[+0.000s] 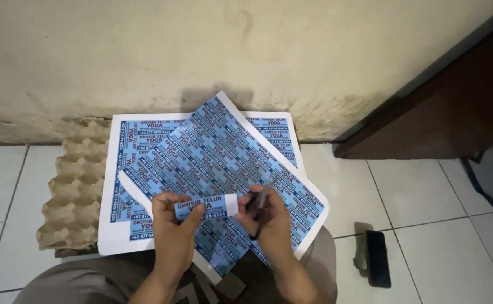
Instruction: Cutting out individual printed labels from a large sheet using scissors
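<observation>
My left hand (170, 222) pinches a small blue printed label strip (206, 207) by its left end, holding it level above my lap. My right hand (269, 219) grips dark scissors (258, 201) right beside the strip's white right end. Under both hands lies a tilted sheet of blue printed labels (224, 152) resting partly on my knees. A second label sheet (131, 169) lies flat beneath it on the floor.
A grey cardboard egg tray (72, 186) lies under the sheets at the left. A dark phone (378, 258) lies on the white tiled floor at the right. A stained wall runs behind, a dark wooden door frame (455, 107) at the right.
</observation>
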